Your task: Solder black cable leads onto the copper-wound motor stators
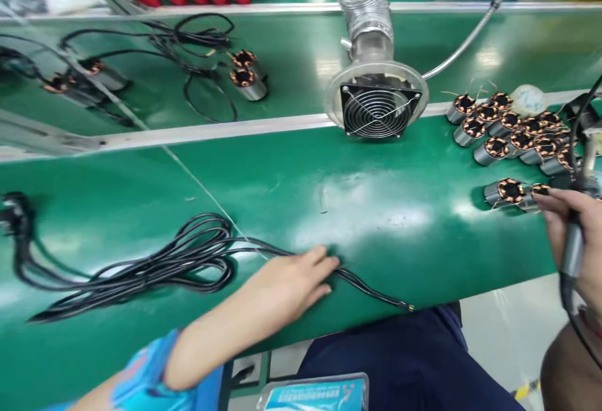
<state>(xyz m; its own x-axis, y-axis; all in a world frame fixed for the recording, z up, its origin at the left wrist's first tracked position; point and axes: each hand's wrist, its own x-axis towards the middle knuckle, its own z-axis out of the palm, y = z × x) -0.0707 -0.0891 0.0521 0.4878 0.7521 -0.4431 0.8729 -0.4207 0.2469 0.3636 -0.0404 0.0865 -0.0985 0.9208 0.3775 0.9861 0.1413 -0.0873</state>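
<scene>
Left hand [291, 282] lies flat, fingers released, pinning the black cable [141, 266] just beneath its fingertips against the green bench [376, 210]; right hand [571, 229] grasps a soldering iron [574, 245] upright beside the nearest stator [510, 191], tip kept clear.

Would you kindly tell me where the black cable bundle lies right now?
In the head view, the black cable bundle lies at lower left on the green bench, its leads running right under the left hand.
</scene>
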